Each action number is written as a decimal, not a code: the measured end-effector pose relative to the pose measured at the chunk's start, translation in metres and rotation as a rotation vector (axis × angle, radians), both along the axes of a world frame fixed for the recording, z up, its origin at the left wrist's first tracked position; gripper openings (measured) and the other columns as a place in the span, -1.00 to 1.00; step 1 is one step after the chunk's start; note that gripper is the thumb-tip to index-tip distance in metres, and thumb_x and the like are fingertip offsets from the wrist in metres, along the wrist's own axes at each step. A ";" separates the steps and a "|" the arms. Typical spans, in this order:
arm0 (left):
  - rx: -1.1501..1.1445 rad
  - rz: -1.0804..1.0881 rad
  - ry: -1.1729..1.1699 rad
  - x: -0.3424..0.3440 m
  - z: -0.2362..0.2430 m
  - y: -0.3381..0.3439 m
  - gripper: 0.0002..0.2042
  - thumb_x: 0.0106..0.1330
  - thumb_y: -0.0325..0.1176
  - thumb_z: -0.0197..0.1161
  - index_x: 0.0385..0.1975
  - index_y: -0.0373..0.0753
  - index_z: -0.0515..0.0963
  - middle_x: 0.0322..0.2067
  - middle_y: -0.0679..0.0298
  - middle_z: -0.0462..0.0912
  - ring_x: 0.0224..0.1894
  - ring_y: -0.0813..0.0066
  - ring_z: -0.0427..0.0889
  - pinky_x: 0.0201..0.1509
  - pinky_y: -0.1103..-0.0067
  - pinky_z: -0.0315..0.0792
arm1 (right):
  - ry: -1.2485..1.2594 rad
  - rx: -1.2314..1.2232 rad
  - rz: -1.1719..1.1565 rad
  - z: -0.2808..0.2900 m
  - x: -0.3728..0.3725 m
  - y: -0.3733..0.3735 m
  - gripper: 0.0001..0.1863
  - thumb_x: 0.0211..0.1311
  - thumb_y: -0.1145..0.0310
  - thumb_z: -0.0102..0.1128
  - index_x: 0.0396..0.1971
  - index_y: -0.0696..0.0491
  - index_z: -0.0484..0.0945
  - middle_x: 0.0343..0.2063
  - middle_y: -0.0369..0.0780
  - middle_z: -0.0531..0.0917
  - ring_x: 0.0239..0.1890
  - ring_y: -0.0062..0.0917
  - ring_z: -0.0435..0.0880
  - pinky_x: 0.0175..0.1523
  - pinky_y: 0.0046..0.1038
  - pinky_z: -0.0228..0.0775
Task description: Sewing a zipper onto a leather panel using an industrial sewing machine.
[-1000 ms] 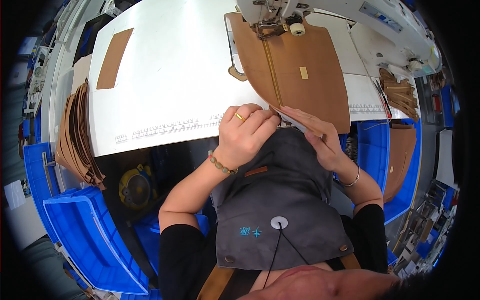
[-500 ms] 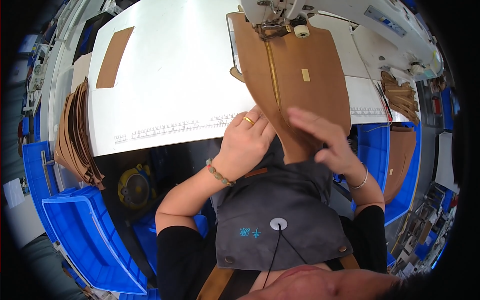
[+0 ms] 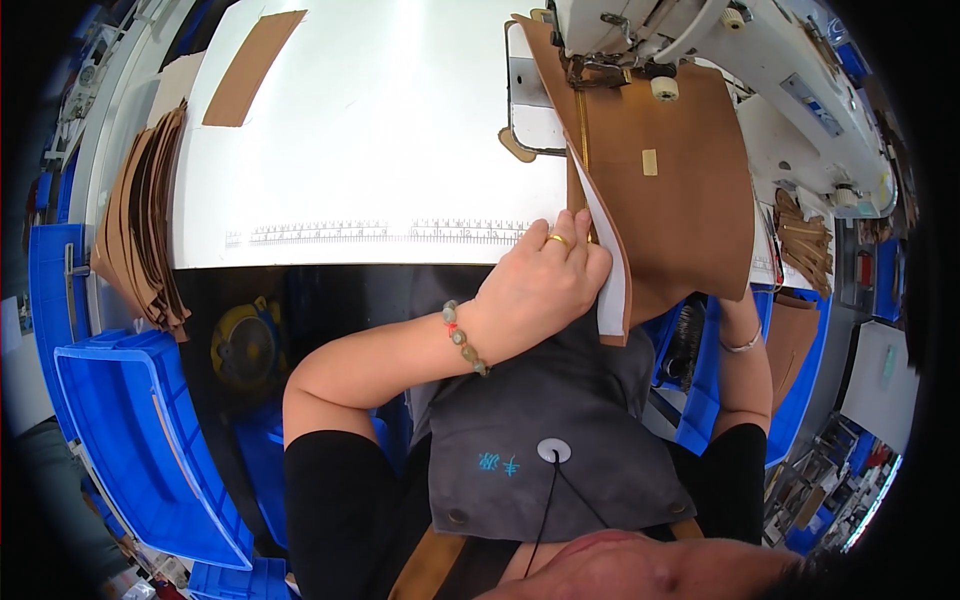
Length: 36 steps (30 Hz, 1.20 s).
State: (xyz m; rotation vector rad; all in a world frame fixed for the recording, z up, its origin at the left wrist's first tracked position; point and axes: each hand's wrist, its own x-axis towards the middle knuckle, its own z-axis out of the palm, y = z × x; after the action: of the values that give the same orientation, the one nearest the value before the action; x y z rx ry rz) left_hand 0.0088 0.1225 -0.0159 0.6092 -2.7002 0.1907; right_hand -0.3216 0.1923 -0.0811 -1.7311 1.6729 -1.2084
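Note:
A brown leather-like panel [image 3: 690,200] lies beneath the head of a white sewing machine [image 3: 640,32], with a gold zipper [image 3: 585,130] running along its left part. Its left edge is lifted and folded over, baring a white underside [image 3: 611,300]. My left hand [image 3: 560,270], with a ring and a bead bracelet, has its fingers closed at the near end of the zipper, beside the fold. My right hand [image 3: 738,318] reaches under the panel's near right edge; its fingers are hidden there.
A brown strip [image 3: 252,70] lies on the white table [image 3: 380,130], which has a printed ruler along its front. Stacked brown pieces [image 3: 140,220] hang at the left edge. Blue bins [image 3: 150,440] stand on both sides. Small brown pieces [image 3: 803,235] lie at right.
My right hand has gone from above the panel to beneath its right side. The panel's left edge is now folded up, and my left hand has moved right onto the zipper's near end.

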 end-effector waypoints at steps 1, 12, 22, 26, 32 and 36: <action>0.000 0.004 -0.001 0.000 0.001 -0.001 -0.84 0.25 -0.39 0.21 -0.23 -0.29 0.50 0.06 -0.04 0.70 0.16 0.17 0.67 0.15 0.39 0.54 | 0.000 0.001 0.005 0.000 0.010 -0.013 -0.47 0.35 0.39 0.31 0.26 0.23 0.46 0.15 -0.12 0.63 0.20 -0.37 0.62 0.22 -0.35 0.52; 0.062 0.008 -0.003 0.001 -0.002 0.001 -0.84 0.22 -0.41 0.22 -0.24 -0.30 0.48 0.04 -0.09 0.70 0.17 0.14 0.65 0.11 0.43 0.54 | 0.017 0.010 0.036 0.008 0.018 -0.014 -0.47 0.31 0.39 0.36 0.24 0.21 0.49 0.13 -0.13 0.64 0.17 -0.38 0.63 0.21 -0.35 0.53; 0.003 -0.038 0.158 0.003 -0.011 -0.003 -0.89 0.23 -0.43 0.22 -0.33 -0.33 0.50 -0.05 -0.20 0.72 0.02 0.10 0.72 -0.04 0.42 0.58 | 0.023 0.009 0.050 0.005 -0.021 -0.070 -0.47 0.27 0.39 0.41 0.21 0.19 0.52 0.12 -0.14 0.65 0.15 -0.38 0.64 0.19 -0.34 0.53; -0.018 -0.031 0.143 0.003 -0.011 -0.003 -0.89 0.23 -0.43 0.21 -0.33 -0.32 0.49 -0.04 -0.18 0.73 0.03 0.10 0.72 0.02 0.38 0.58 | 0.020 0.008 0.063 0.008 -0.010 -0.068 -0.47 0.25 0.39 0.43 0.20 0.19 0.53 0.12 -0.14 0.66 0.14 -0.38 0.65 0.19 -0.34 0.54; 0.003 -0.014 0.122 0.002 -0.009 -0.001 -0.88 0.21 -0.44 0.23 -0.30 -0.32 0.50 -0.03 -0.10 0.73 0.06 0.15 0.70 0.10 0.39 0.55 | 0.024 0.010 0.070 0.017 0.002 -0.024 -0.47 0.23 0.39 0.45 0.19 0.18 0.54 0.11 -0.14 0.66 0.12 -0.38 0.66 0.18 -0.33 0.54; -0.021 0.012 0.100 0.003 -0.008 0.000 -0.85 0.20 -0.47 0.22 -0.26 -0.32 0.52 -0.02 -0.01 0.73 0.08 0.20 0.69 0.12 0.42 0.54 | 0.029 0.014 0.069 0.024 0.023 0.010 -0.47 0.22 0.39 0.47 0.18 0.17 0.55 0.10 -0.15 0.66 0.12 -0.38 0.66 0.17 -0.33 0.54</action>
State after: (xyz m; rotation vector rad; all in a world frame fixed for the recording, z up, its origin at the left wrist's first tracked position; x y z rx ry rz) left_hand 0.0116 0.1225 -0.0235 0.6126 -2.5961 0.1864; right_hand -0.2984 0.2020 -0.0570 -1.7911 1.6207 -1.1428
